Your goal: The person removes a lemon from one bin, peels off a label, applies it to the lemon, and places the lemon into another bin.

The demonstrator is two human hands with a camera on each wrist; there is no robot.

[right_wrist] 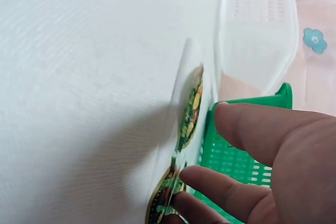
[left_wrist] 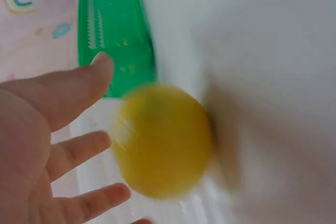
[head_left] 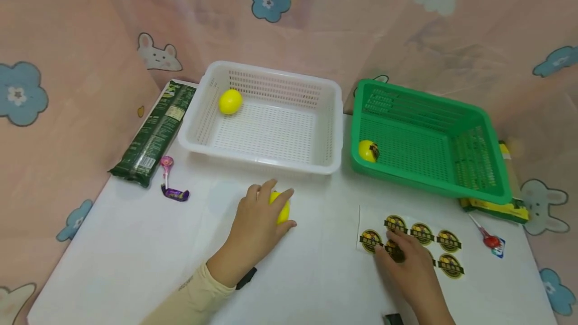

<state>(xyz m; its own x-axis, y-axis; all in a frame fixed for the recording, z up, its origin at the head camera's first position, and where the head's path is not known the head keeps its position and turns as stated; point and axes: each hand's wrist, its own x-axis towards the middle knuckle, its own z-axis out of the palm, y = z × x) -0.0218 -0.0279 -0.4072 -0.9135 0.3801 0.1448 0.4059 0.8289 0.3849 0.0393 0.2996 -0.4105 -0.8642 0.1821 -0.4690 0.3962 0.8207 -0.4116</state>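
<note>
Left hand (head_left: 257, 219) spread, yellow ball (head_left: 284, 213) at its 2 o'clock; right hand (head_left: 412, 267) spread at round stickers (head_left: 422, 233). Best peel slowly, edge first.

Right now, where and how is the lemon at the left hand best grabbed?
The lemon is probably best held around its widest middle, coming from above and the left, gripped on opposite sides. It is rounded, with no visible handle. The left hand is on that side; the white basket stands beyond.
</note>
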